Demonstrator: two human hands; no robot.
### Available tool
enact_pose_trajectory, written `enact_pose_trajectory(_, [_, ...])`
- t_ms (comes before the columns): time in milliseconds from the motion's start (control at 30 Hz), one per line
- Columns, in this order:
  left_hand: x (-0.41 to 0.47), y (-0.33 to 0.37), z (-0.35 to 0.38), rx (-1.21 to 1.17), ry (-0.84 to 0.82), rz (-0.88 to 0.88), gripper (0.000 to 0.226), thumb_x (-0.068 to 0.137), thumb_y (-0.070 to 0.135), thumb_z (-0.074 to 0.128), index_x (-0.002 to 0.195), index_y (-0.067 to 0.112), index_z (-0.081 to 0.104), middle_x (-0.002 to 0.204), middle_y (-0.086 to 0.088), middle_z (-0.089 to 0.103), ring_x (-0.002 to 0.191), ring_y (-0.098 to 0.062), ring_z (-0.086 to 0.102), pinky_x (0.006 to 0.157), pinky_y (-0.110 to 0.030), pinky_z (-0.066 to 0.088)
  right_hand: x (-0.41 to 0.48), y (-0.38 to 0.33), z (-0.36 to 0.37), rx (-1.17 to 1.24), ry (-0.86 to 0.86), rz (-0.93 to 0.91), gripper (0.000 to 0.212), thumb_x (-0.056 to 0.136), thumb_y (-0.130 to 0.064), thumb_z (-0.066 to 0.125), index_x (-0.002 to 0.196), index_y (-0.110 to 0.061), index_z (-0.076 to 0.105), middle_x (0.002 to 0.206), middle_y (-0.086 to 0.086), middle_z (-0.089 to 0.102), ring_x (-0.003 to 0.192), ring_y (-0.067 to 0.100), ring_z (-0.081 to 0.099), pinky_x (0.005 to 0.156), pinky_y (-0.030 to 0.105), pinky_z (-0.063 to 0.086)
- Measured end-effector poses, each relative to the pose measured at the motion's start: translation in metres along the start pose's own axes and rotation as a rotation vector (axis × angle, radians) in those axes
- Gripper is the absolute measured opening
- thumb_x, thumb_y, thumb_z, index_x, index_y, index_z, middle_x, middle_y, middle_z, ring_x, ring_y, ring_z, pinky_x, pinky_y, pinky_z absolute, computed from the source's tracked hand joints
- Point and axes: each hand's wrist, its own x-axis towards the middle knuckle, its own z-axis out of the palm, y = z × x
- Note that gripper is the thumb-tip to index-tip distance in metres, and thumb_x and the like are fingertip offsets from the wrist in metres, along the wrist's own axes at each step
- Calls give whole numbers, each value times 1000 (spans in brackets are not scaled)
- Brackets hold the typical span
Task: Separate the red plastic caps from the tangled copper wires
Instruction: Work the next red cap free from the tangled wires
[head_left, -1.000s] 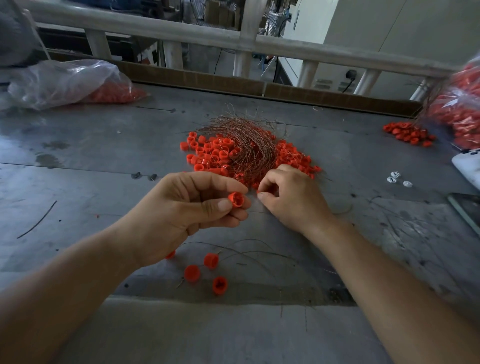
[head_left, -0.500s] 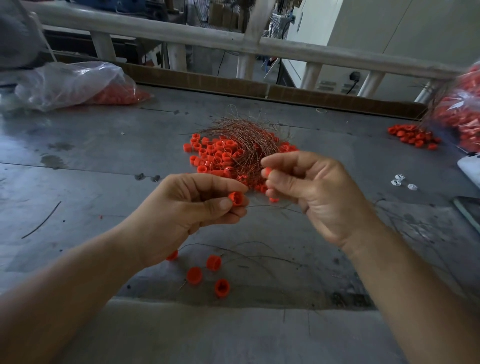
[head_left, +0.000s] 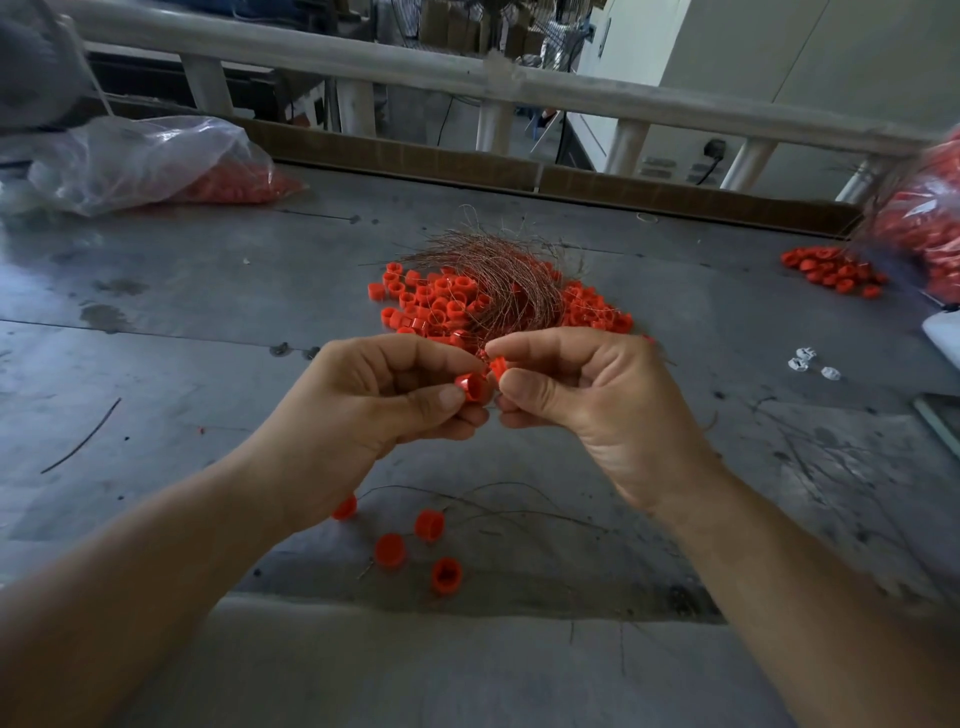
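A tangle of thin copper wires lies on a heap of red plastic caps in the middle of the grey table. In front of the heap, my left hand pinches one red cap between thumb and fingers. My right hand pinches a second red cap right beside it, fingertips almost touching. Several loose caps and a few single wires lie on the table below my hands.
A clear bag of red caps lies at the back left. Another bag and a small cap pile sit at the far right. Small white parts lie right of my hands. A railing runs behind the table.
My right hand lifted from the heap with a cap and came in to meet my left hand. The left hand rose slightly, still holding its cap.
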Motion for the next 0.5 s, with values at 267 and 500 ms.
enact_pose_trajectory(267, [-1,1,0,0,7,10,23,59,15,63,78,19,76,75,-7,72,70,-14,69,62,-17,53,0,2,2,-68,-4,-50,22,63,-14,67,83,-20,67,74,-6,69,73,9,66,64,19,52])
enact_pose_trajectory(500, [0,2,0,11,24,8,22,59,13,62,75,19,76,76,-8,72,70,-14,69,62,-17,53,0,4,4,-109,12,-86,22,68,-10,69,84,-25,68,75,-3,69,72,11,67,64,20,53])
